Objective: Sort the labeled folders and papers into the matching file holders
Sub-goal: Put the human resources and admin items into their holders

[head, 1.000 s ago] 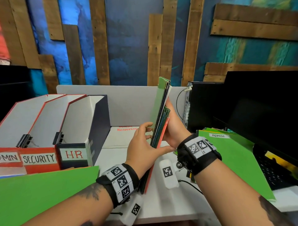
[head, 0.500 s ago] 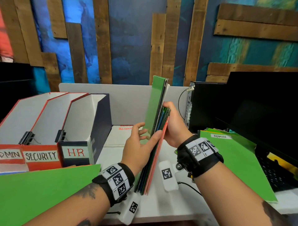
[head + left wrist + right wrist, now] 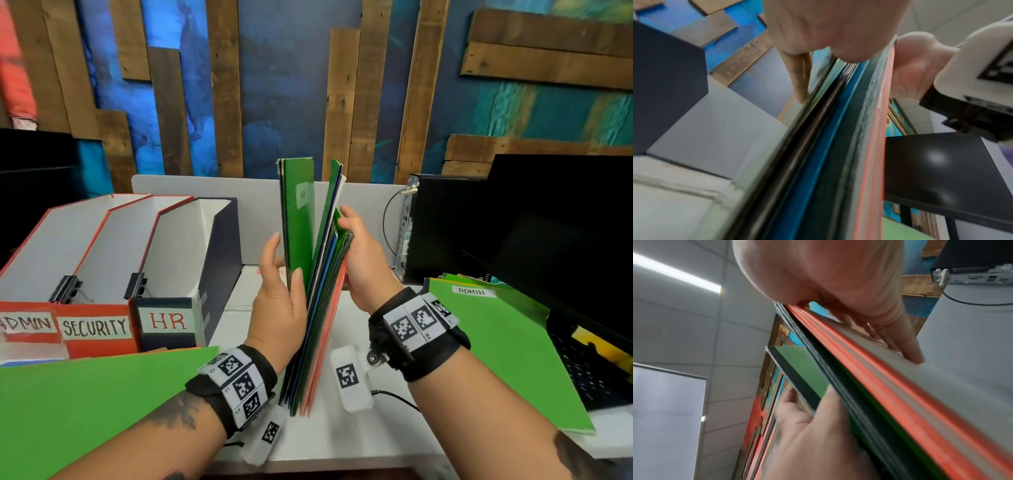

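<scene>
Head view: left hand (image 3: 279, 305) pinches green folder (image 3: 298, 222); right hand (image 3: 364, 263) grips stack (image 3: 323, 329); HR holder (image 3: 191, 253) left.

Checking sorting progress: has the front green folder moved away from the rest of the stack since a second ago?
Yes. The front green folder has swung left, toward the HR file holder, opening a gap from the stack.

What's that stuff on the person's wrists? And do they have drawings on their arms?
Each wrist wears a black band topped with white squares of black checkered codes; the other band looks the same. A small white camera box with its own code hangs under the right wrist, trailing a thin black cable. Both forearms are bare, with dark tattoos. No sleeves show.
</scene>
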Motion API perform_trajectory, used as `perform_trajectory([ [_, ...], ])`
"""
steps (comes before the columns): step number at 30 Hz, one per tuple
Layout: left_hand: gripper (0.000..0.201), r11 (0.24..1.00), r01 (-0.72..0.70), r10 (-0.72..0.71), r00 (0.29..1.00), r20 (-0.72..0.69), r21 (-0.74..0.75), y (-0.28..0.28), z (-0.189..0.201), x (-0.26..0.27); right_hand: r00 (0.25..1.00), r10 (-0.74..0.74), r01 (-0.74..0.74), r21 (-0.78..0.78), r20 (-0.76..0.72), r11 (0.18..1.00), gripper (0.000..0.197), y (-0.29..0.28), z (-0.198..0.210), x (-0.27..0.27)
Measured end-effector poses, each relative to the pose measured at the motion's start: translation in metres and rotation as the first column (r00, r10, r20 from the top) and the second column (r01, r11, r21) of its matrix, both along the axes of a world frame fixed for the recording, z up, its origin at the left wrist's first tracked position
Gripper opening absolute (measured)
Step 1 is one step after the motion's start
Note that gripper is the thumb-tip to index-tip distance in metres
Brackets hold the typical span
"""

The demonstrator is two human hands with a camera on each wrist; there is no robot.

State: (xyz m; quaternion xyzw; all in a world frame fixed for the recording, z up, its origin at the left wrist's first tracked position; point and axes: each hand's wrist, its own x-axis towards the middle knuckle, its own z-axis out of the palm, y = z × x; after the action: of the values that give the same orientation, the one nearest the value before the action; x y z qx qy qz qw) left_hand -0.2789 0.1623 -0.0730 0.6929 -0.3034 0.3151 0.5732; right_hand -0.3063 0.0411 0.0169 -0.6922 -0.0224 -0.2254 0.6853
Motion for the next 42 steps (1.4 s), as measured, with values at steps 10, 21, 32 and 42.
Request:
perform_trajectory([
  [10,0.043,0.991,-0.004,-0.011,0.994,0.109,0.134,0.013,0.010,0.001,0.984,-0.098,0.122,-0.162,0.149,0.979,0.009,0.007,0.011,-0.002],
  [21,0.068,0.978,-0.001,-0.032,0.988,0.153,0.211,0.020,0.008,0.006,0.998,-0.020,0.035,-0.260,0.060,0.965,0.017,0.007,0.026,-0.011],
  [32,0.086,0.963,-0.014,0.008,1.000,0.023,0.268,0.026,0.009,-0.003,0.999,-0.011,0.000,-0.305,-0.034,0.952,0.009,0.014,0.032,-0.014],
  [42,0.103,0.964,-0.092,0.101,0.995,-0.024,0.249,0.029,0.009,-0.001,0.983,-0.140,0.053,-0.538,-0.122,0.841,0.045,0.024,0.054,-0.008],
])
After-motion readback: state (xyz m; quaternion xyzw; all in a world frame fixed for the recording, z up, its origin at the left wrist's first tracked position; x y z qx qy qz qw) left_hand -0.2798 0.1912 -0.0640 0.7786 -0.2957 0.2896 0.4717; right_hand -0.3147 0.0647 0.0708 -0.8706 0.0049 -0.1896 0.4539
